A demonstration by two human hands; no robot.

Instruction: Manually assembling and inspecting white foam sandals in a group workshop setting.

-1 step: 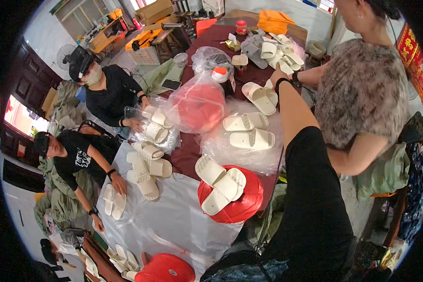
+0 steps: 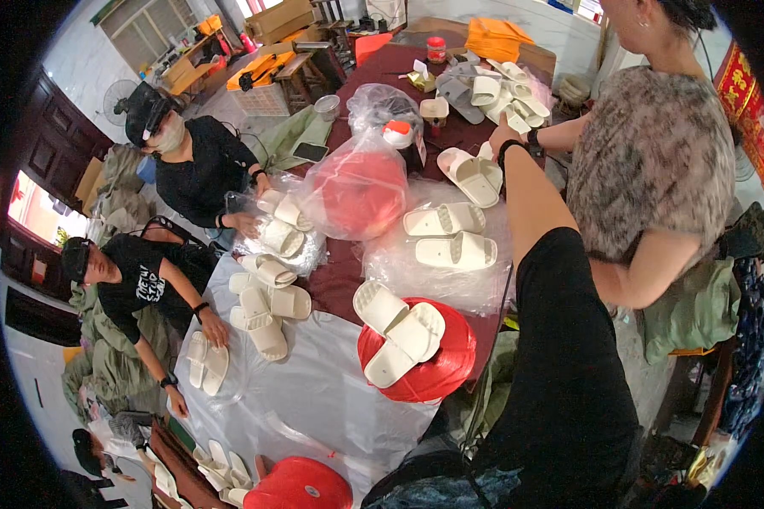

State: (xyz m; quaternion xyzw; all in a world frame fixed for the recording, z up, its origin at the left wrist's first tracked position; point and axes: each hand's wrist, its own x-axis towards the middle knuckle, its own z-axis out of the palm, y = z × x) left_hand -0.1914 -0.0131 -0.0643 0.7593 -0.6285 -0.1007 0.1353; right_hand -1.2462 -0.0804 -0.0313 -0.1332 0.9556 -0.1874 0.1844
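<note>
Maroon table (image 2: pixel 348 280), cream ridged slide slipper (image 2: pixel 471 176) under right hand (image 2: pixel 502 131), grip unclear

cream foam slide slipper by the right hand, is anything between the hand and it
Nothing visible does. The right hand hovers just above the cream foam slide slipper lying on the dark red table, with open space between them. The left hand is out of view.
</note>
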